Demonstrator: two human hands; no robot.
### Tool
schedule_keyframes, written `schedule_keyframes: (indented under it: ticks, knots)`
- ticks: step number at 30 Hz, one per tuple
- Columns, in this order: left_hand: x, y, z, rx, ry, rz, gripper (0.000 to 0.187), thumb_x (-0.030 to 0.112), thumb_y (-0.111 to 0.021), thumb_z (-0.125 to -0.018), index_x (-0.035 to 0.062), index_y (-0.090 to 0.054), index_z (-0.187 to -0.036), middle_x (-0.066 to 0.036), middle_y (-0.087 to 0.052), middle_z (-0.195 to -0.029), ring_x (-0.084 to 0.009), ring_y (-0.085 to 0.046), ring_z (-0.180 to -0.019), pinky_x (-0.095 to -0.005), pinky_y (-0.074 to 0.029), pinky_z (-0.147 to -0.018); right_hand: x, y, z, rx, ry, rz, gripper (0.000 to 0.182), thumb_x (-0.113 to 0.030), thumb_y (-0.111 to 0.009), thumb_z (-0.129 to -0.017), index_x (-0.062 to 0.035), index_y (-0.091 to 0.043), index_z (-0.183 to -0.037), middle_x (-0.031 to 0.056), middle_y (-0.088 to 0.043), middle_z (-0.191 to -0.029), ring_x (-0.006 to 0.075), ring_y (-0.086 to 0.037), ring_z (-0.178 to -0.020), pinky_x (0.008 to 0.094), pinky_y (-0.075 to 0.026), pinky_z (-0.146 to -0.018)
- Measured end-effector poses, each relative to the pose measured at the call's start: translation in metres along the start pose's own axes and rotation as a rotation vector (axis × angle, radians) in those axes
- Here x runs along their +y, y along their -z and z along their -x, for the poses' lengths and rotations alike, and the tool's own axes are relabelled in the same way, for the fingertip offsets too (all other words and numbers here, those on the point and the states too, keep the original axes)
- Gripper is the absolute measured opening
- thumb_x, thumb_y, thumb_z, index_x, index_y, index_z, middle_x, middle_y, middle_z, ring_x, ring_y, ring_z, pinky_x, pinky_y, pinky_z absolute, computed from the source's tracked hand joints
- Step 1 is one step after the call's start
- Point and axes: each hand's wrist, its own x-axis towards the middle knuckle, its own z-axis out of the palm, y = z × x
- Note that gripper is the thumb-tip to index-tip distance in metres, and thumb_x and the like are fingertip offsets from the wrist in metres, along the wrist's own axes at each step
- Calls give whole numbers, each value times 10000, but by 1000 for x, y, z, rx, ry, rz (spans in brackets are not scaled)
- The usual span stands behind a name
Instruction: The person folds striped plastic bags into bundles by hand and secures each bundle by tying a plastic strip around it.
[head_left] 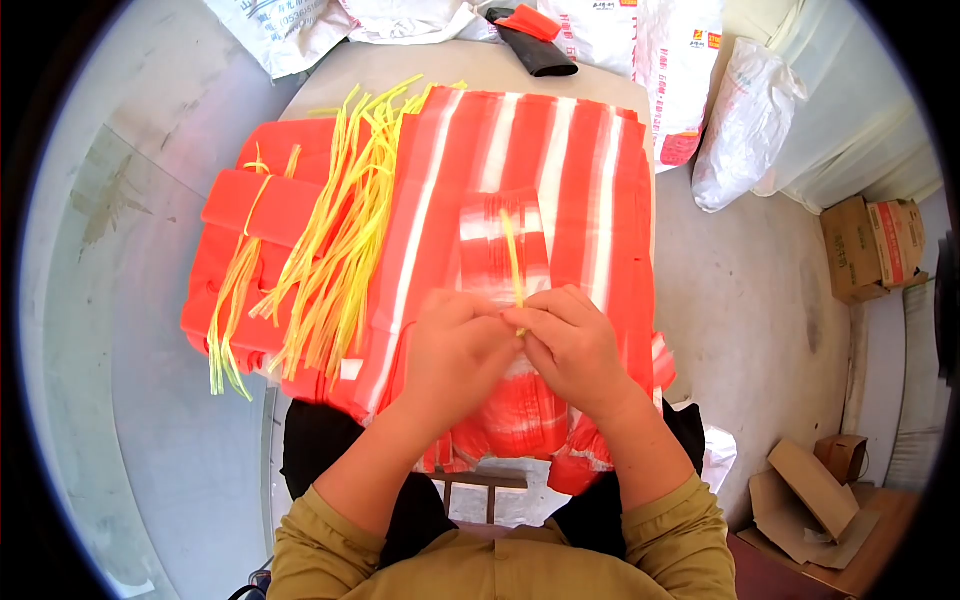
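Both hands meet over a small folded roll of red-and-white striped plastic [478, 245], which lies on a larger stack of striped plastic sheets or bags [430, 210]. A thin yellow strip [514, 250] runs lengthwise over the roll, down to my fingertips. My right hand [568, 335] pinches the strip near its lower end between thumb and forefinger. My left hand [458, 345], slightly blurred, is closed with its fingertips at the same spot on the strip. The strip's path under the roll is hidden.
Many loose yellow strips [345, 240] drape over the stack's left side. Beside them sits a red bundle [260, 205] tied with yellow. White printed sacks [680, 70] and a black-and-red item [535, 45] lie at the back. Cardboard boxes [865, 250] stand at right.
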Motion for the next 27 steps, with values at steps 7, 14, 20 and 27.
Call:
schedule_keyframes:
  ticks: [7, 14, 20, 27]
  knots:
    - [1, -1, 1, -9, 42, 95, 127, 55, -834, -817, 50, -736, -898, -78, -678, -880, -278, -618, -801, -373, -502, -723, 5, -3, 3, 6, -29, -66, 196, -6, -744, -842, -36, -752, -1035, 91, -688, -944, 279, -666, -873, 387, -549, -738]
    - [1, -3, 3, -26, 227, 207, 72, 32, -798, -883, 24, -739, -923, -72, -638, -851, -200, -616, -756, -321, -477, -672, -8, 11, 2, -183, -476, -434, 346, -47, -741, -856, -58, -674, -1195, 98, -662, -912, 269, -656, -817, 383, -540, -737]
    - [-1, -3, 2, -9, 209, 194, 57, 42, -789, -902, 16, -745, -927, -66, -636, -859, -175, -612, -747, -312, -470, -659, -8, 11, 2, -190, -398, -275, 330, -31, -713, -869, -58, -651, -1192, 106, -634, -892, 264, -645, -782, 371, -534, -727]
    - [0, -4, -1, -22, 163, 144, 71, 44, -796, -874, 22, -732, -896, -85, -649, -824, -243, -617, -759, -356, -477, -671, -13, 12, 3, -126, -412, -243, 316, 34, -666, -832, -52, -598, -1128, 117, -592, -935, 270, -622, -766, 386, -524, -711]
